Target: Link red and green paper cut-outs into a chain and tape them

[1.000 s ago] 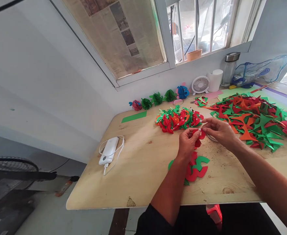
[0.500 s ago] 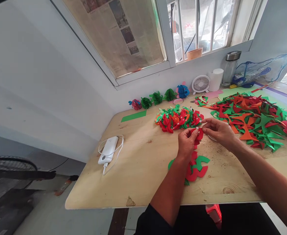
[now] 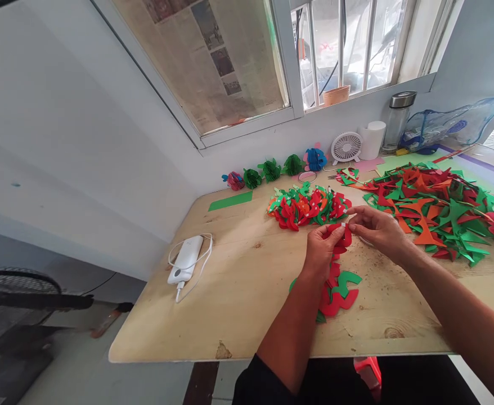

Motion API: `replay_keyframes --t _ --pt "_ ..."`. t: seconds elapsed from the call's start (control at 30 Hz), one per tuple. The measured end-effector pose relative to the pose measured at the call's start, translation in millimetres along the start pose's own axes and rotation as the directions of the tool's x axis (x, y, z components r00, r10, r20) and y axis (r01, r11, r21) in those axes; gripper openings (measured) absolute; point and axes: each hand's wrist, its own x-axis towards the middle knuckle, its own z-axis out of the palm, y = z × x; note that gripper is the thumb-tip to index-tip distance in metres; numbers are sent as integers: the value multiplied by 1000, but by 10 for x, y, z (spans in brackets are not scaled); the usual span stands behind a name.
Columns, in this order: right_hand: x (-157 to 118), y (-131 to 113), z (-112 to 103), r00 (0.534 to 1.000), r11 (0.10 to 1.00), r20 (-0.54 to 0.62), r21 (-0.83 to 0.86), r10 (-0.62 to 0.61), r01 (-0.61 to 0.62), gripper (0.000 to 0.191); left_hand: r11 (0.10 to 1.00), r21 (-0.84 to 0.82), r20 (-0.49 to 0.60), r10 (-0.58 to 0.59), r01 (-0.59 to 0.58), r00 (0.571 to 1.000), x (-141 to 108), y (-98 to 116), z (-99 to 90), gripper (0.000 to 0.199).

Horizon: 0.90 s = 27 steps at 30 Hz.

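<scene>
My left hand point(image 3: 323, 247) is closed, pinching a red paper cutout point(image 3: 345, 241) between thumb and fingers. A small white square point(image 3: 343, 225) sits at the cutout's top edge, by the thumb tip. Close on its right, my right hand point(image 3: 373, 226) has curled fingers, with the thumb tip at the cutout's edge. What those fingers hold, if anything, is too small to make out. Beneath and in front of my left hand lie loose red cutouts point(image 3: 338, 301) and a green cutout point(image 3: 349, 281), partly covered by my forearm. Just beyond both hands is a heap of red, green and orange cutouts point(image 3: 304, 207).
Red, green and orange paper scraps point(image 3: 436, 208) are piled at the right. Honeycomb paper shapes point(image 3: 269, 169), a small white fan point(image 3: 346, 147) and a glass bottle point(image 3: 395, 126) line the wall. A white power bank point(image 3: 187, 259) with its cable lies on the table's left.
The camera view has shifted slightly. Both hands stay close together at the red cutout, which is tilted a little differently in my left hand.
</scene>
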Motion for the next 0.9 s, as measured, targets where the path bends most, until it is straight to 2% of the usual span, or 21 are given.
replay_keyframes --t 0.23,0.37,0.63,0.9 --pt "-12 -44 14 998 999 -44 -9 48 -49 38 999 -38 -121 16 -21 992 21 33 18 39" --pt "-36 -118 23 998 998 -16 16 62 -62 37 999 -43 -180 1 -9 984 40 37 16 41" --pt "-59 -114 29 992 989 103 -138 67 -52 38 998 13 -175 67 -66 982 43 21 -10 37" --pt "-21 41 4 995 965 104 -260 3 24 32 974 133 -128 199 -182 972 48 5 -5 27"
